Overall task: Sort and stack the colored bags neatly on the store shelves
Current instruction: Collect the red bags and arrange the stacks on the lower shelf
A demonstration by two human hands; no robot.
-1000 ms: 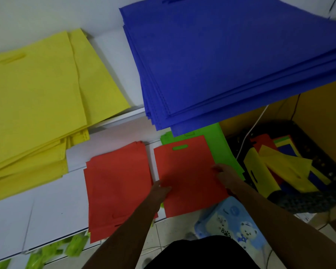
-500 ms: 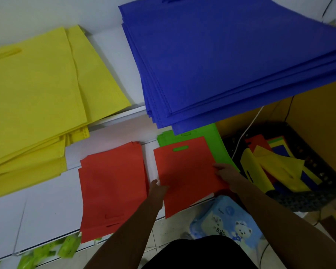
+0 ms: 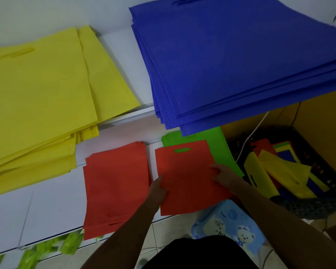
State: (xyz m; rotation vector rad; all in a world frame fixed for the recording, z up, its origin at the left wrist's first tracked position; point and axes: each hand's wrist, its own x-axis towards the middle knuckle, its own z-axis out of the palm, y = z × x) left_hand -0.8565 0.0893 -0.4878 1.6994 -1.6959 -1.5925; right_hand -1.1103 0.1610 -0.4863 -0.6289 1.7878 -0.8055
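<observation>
Red bag, green bag

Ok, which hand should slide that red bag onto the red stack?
Left, probably. The left hand holds the red bag at the edge beside the red stack; the right hand rests on the far side.
</observation>
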